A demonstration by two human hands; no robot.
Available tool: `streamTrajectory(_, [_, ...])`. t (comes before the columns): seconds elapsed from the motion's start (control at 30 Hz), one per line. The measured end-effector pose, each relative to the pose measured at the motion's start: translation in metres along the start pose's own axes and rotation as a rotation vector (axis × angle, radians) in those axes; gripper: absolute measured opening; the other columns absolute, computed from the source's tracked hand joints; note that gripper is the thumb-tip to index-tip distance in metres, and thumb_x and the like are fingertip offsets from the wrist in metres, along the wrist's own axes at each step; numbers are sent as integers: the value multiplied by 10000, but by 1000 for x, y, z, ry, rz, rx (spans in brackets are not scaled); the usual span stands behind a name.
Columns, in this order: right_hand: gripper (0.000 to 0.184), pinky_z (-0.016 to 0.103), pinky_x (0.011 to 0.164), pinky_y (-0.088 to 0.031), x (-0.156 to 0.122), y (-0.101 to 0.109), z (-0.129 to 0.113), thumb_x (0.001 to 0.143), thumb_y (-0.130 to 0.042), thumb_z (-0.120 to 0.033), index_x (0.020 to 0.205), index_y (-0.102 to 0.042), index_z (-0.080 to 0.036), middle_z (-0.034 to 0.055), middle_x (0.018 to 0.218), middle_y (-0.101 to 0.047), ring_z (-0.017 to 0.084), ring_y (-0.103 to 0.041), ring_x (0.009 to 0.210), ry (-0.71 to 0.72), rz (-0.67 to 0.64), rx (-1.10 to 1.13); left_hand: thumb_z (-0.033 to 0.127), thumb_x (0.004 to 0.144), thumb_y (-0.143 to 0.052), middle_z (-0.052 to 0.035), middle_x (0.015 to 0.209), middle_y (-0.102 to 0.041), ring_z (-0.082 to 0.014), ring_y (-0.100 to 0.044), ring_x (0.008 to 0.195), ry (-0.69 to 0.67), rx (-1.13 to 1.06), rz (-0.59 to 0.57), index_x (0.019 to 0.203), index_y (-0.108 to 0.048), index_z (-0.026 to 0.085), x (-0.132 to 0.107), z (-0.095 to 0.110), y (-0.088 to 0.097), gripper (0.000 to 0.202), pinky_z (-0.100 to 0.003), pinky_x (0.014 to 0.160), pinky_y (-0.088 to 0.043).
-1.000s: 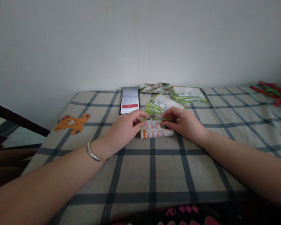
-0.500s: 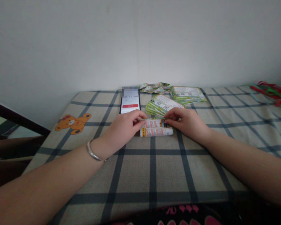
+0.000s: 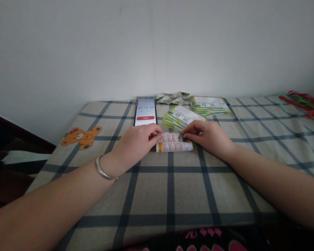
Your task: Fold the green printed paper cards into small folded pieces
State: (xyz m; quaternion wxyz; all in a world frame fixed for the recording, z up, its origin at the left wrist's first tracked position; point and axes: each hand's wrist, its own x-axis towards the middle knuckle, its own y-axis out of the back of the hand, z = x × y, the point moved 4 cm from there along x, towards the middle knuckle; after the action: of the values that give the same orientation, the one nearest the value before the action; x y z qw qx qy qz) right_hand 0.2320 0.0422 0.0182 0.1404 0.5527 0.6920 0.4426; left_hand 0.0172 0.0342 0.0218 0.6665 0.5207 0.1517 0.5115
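A printed paper leaflet [image 3: 172, 143], curled over at its near side, lies on the checked tablecloth [image 3: 153, 195]. My left hand [image 3: 142, 137] pinches its left end between thumb and fingers. At the right end, my right hand [image 3: 205, 136] grips the same leaflet in a pinch. Just beyond them is a fanned stack of green-edged leaflets [image 3: 183, 116], partly hidden by my right fingers. A phone [image 3: 146, 113] with a timer on its screen rests behind my left hand, which covers its lower end.
Against the wall are several folded green paper pieces [image 3: 172, 98] and a second leaflet pile [image 3: 209, 104]. A bear picture [image 3: 81, 137] is on the cloth at left. Red and green strings [image 3: 306, 106] lie at the far right. The table's left edge drops off to a dark area.
Both hands keep hold of the leaflet and have barely moved. Its near fold sits slightly flatter. A dark shape has appeared beyond the table's left edge.
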Motion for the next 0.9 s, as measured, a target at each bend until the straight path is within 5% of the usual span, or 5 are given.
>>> streamTrajectory(0.9, [31,261,598,-419,3,-1,-3,775,-736,-218,764,-707,-215,5,737,-671,142,-566,681,99,-11,-123,223,855,-616,-12,841,-679,-165,-606,778,-34,4,-24,855,-689,200,3,-1,-3,77,-292,688,-448])
